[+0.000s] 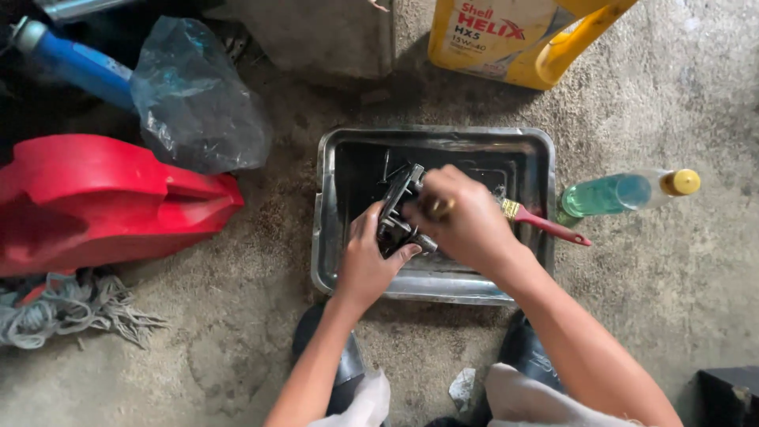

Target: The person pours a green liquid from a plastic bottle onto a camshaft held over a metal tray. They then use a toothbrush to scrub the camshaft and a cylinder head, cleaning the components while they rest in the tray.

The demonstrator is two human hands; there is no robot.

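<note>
Both hands at work on a dark, greasy metal part (pixel 398 207) over the shallow rectangular steel tray (pixel 328 229) on the concrete floor.

We note our left hand (pixel 365 265), grip clamped on the part's near end, thumb pressed to its side; the part's long axis runs up and away from that grip toward the tray's far wall. Our right hand (pixel 466 217) sits just right of the part, touching its upper half, grip closed round a small brownish handle we cannot identify. A red-handled paintbrush (pixel 545 223) lies across the tray's right rim. Right of the tray: a clear bottle of green liquid with yellow cap (pixel 624 192). Beyond the tray: a yellow plastic jug (pixel 514 35). Left of the tray: a red moulded plastic panel (pixel 103 198) and a crumpled grey plastic bag (pixel 194 99).
</note>
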